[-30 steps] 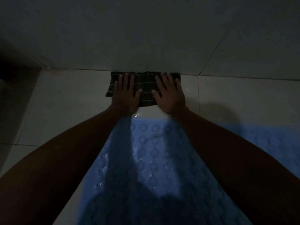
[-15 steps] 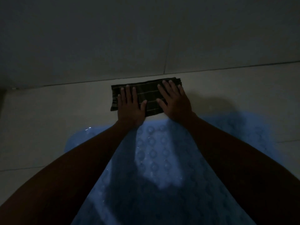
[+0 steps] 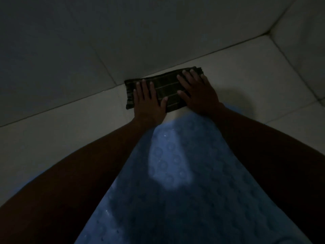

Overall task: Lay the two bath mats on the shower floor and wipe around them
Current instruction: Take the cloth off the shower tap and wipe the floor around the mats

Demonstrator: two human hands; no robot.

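Note:
A folded dark striped cloth (image 3: 167, 88) lies flat on the pale tiled floor (image 3: 70, 120), its far edge against the foot of the wall. My left hand (image 3: 149, 104) presses flat on the cloth's left half, fingers spread. My right hand (image 3: 198, 92) presses flat on its right half. A blue bath mat (image 3: 172, 166) with round raised bumps lies on the floor just behind the cloth, between and under my forearms. Only one mat can be told apart in this dim light.
The tiled wall (image 3: 123, 41) rises directly beyond the cloth. A corner with a second wall (image 3: 302, 50) shows at the upper right. Bare floor tiles run to the left and right of the mat.
Both hands have slid the cloth to the right along the foot of the wall. My view has turned, so the right corner now shows.

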